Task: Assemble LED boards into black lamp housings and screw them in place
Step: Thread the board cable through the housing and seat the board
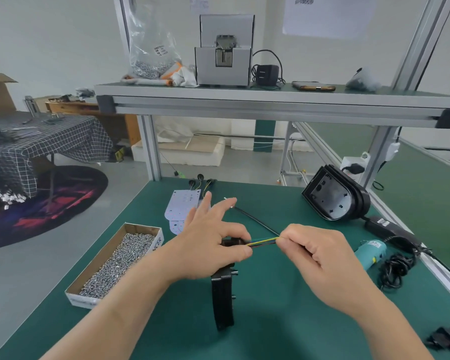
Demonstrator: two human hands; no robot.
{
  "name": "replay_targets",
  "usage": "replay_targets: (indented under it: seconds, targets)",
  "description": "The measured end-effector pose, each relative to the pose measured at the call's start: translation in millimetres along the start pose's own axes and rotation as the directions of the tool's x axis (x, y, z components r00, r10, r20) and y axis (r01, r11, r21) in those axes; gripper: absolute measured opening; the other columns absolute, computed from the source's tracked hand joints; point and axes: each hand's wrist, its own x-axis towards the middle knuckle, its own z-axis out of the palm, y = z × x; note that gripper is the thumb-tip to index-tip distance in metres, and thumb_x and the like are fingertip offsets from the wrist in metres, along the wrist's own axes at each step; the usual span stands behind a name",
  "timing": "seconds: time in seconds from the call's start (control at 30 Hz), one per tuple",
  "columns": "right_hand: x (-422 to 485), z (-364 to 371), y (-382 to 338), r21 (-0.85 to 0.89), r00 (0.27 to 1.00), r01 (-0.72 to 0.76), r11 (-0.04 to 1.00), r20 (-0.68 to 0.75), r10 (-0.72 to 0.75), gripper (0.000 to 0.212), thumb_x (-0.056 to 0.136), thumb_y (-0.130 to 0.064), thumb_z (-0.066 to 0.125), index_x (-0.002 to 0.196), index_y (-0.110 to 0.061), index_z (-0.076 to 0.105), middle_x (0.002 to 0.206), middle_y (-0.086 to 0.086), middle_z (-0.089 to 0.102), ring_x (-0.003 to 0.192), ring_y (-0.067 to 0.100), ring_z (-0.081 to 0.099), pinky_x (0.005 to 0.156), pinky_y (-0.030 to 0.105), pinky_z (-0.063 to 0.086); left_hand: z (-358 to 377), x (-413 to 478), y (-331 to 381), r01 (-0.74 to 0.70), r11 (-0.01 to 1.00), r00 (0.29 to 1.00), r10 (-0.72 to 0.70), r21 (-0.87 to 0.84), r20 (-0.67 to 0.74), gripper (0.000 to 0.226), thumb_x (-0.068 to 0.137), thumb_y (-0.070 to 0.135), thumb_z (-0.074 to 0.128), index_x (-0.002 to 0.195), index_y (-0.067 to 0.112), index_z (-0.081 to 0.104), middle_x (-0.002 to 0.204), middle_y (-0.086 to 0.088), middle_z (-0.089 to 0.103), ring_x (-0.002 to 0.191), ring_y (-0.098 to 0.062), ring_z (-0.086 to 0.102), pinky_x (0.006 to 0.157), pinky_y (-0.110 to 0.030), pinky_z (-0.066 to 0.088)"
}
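- The black housing (222,302) stands on its edge on the green table (283,320), at the lower centre of the frame.
- The left hand (208,245) pinches its top end between thumb and forefinger, with the other fingers spread.
- The right hand (320,258), fingers curled, pinches the coloured wires (263,241) coming from that top end.
- LED boards (182,203) lie behind the left hand.
- A box of screws (115,261) sits to the left.

Desk (283,320): matt green mat. Lamp housing (222,300): black plastic, slightly glossy. Screws (120,261): shiny metal, in cardboard box (89,298).

Green bench (283,320), screw box (115,261), LED boards (182,203), housings (335,196)
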Motion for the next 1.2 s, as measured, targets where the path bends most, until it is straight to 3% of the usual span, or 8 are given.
replay_targets:
  seconds: [0.1, 0.2, 0.43, 0.6, 0.7, 0.8, 0.9, 1.2]
  targets:
    - [-5.7, -3.0, 2.9, 0.013, 1.0, -0.011, 1.0, 0.021, 0.01, 0.034, 0.101, -0.031, 0.05, 0.07, -0.018, 0.047, 0.062, 0.0, 0.042, 0.058, 0.019, 0.035, 0.055, 0.034, 0.034, -1.3, -2.5, -2.1, 0.062, 0.996, 0.998, -0.061, -0.063, 0.023, 0.005, 0.09, 0.045, 0.065, 0.09, 0.05, 0.066, 0.164, 0.024, 0.0, 0.153, -0.014, -0.018, 0.124, -0.049, -0.003]
    - [-5.6, -7.5, 5.4, 0.035, 0.996, -0.076, 0.997, 0.055, 0.074, 0.032, 0.101, -0.023, 0.056, 0.071, -0.015, 0.052, 0.062, 0.0, 0.044, 0.057, 0.015, 0.036, 0.055, 0.029, 0.032, 1.4, 1.5, 1.4, 0.048, 0.993, 0.999, -0.047, -0.104, 0.018, 0.003, 0.088, 0.043, 0.067, 0.089, 0.045, 0.068, 0.164, 0.017, 0.012, 0.148, -0.001, 0.014, 0.105, -0.018, 0.03]
    - [20.0, -8.4, -21.8, -0.225, 0.918, -0.181, 0.957, 0.309, 0.247, 0.031, 0.1, -0.052, 0.036, 0.086, -0.029, 0.05, 0.074, -0.006, 0.054, 0.076, 0.014, 0.051, 0.067, 0.035, 0.042, 10.3, 23.0, 10.1, 0.119, 0.992, 0.993, -0.12, -0.029, -0.015, 0.01, 0.087, 0.036, 0.066, 0.096, 0.034, 0.071, 0.154, 0.002, 0.032, 0.129, -0.013, 0.046, 0.087, -0.022, 0.032]
    - [44.0, 18.8, -31.2, -0.169, 0.84, -0.271, 0.948, 0.44, 0.318, 0.037, 0.107, -0.036, 0.035, 0.073, -0.025, 0.042, 0.074, -0.003, 0.048, 0.075, 0.023, 0.047, 0.066, 0.036, 0.036, 9.2, 26.0, 5.2, 0.052, 0.993, 0.999, -0.051, -0.105, 0.011, 0.019, 0.081, 0.032, 0.072, 0.096, 0.033, 0.061, 0.123, 0.014, 0.046, 0.088, -0.006, 0.055, 0.068, -0.014, 0.041]
    - [39.7, 16.9, -19.3, 0.011, 0.848, -0.318, 0.948, 0.451, 0.279, 0.033, 0.106, -0.033, 0.043, 0.078, -0.022, 0.058, 0.07, -0.006, 0.052, 0.064, 0.014, 0.046, 0.064, 0.036, 0.04, -3.1, 17.6, -20.1, 0.043, 0.787, 0.997, 0.003, -0.616, 0.074, 0.056, 0.073, 0.048, 0.078, 0.125, 0.045, 0.057, 0.127, 0.036, 0.046, 0.107, 0.015, 0.055, 0.088, -0.011, 0.045]
    - [30.9, 17.9, -8.8, 0.174, 0.851, -0.381, 0.908, 0.45, 0.271, 0.037, 0.106, -0.027, 0.047, 0.071, -0.031, 0.059, 0.06, -0.011, 0.04, 0.052, 0.008, 0.033, 0.053, 0.029, 0.031, 0.9, 13.3, -60.9, 0.032, 0.414, 0.996, 0.058, -0.91, 0.062, 0.088, 0.071, 0.047, 0.086, 0.146, 0.049, 0.039, 0.154, 0.01, 0.04, 0.138, -0.014, 0.048, 0.108, -0.036, 0.046]
    - [27.0, 22.5, -5.6, 0.212, 0.858, -0.376, 0.902, 0.446, 0.253, 0.043, 0.105, -0.024, 0.048, 0.064, -0.036, 0.053, 0.058, -0.013, 0.039, 0.053, 0.009, 0.03, 0.05, 0.026, 0.029, 24.1, 16.9, -82.9, 0.067, 0.439, 0.975, 0.162, -0.896, 0.153, 0.105, 0.071, 0.046, 0.087, 0.155, 0.035, 0.026, 0.149, -0.011, 0.052, 0.137, -0.031, 0.049, 0.11, -0.035, 0.044]
    - [18.0, 23.6, 2.6, 0.28, 0.929, -0.3, 0.912, 0.304, 0.212, 0.028, 0.103, -0.015, 0.052, 0.076, -0.017, 0.06, 0.063, -0.01, 0.056, 0.051, 0.008, 0.037, 0.051, 0.027, 0.033, 59.1, 39.0, -78.2, -0.001, 0.231, 0.975, 0.216, -0.973, 0.05, 0.042, 0.091, 0.017, 0.071, 0.132, 0.022, 0.062, 0.117, -0.013, 0.072, 0.093, -0.023, 0.072, 0.082, -0.032, 0.056]
